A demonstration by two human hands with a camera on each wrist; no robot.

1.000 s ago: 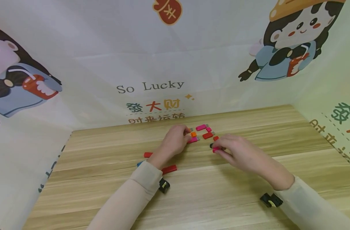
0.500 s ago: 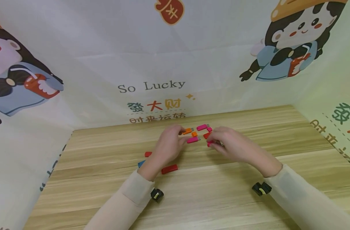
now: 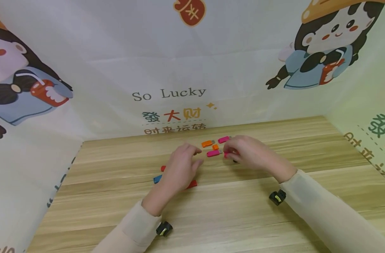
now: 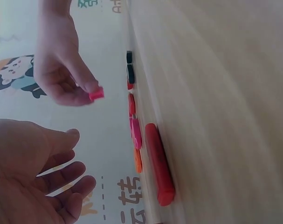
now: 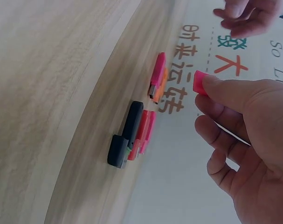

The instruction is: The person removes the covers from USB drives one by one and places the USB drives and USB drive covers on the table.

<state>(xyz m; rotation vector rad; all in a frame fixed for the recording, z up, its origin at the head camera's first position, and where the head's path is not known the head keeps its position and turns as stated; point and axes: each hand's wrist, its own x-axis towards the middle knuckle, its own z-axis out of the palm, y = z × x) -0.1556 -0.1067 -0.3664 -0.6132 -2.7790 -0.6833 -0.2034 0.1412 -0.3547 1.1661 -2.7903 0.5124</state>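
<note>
My right hand [image 3: 247, 151] pinches a small pink USB stick cap [image 5: 198, 82] between thumb and index finger, above the table. Just left of it lies a pink USB stick [image 3: 213, 153] with its metal plug bare. Beyond that are an orange USB stick [image 3: 207, 143] and its loose orange cap [image 3: 215, 147]. A black USB stick [image 5: 133, 123] and a black cap [image 5: 117, 151] lie below the right hand, largely hidden by it in the head view. My left hand [image 3: 180, 167] hovers with loosely bent fingers and holds nothing. Under it lies a red USB stick [image 4: 158, 163].
Another pink USB stick [image 3: 223, 139] lies at the back. A red stick [image 5: 140, 133] sits beyond the black one. A blue stick [image 3: 157, 179] and a red piece [image 3: 163, 168] are partly behind the left hand. Printed cloth walls [image 3: 116, 70] border the wooden table [image 3: 217, 218].
My left hand has drawn back to the left and nearer, away from the orange and pink sticks. My right hand has moved left, carrying the pink cap towards the pink stick.
</note>
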